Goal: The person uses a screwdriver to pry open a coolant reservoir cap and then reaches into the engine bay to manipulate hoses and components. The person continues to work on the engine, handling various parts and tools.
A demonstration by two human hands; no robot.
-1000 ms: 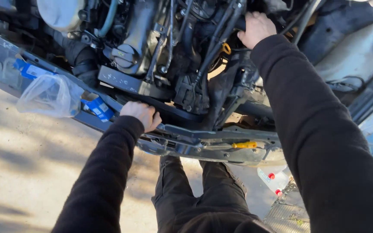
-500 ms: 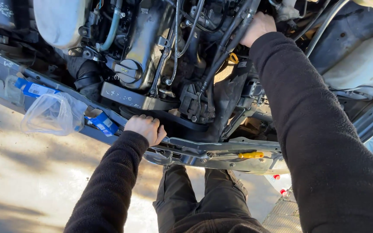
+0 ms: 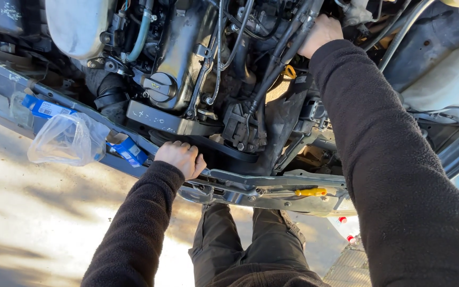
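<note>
Left hand (image 3: 180, 157) on front crossmember (image 3: 272, 186) edge, right hand (image 3: 321, 33) among crowded hoses (image 3: 277, 58)

— Where is the left hand (image 3: 180, 158)?
— Low and near the body, knuckles up, fingers curled downward and bunched together, gripping an edge beneath them. The left arm (image 3: 134, 234) runs up from the bottom of the view in a dark sleeve, bent slightly at the wrist.

— And the right hand (image 3: 321, 34)?
— Far out and high, closed in a loose fist, fingertips hidden. The right arm (image 3: 394, 159) is stretched nearly straight, its dark sleeve filling the right side.

— Legs?
— Dark trousers (image 3: 251, 244) are visible below, between the arms.
</note>
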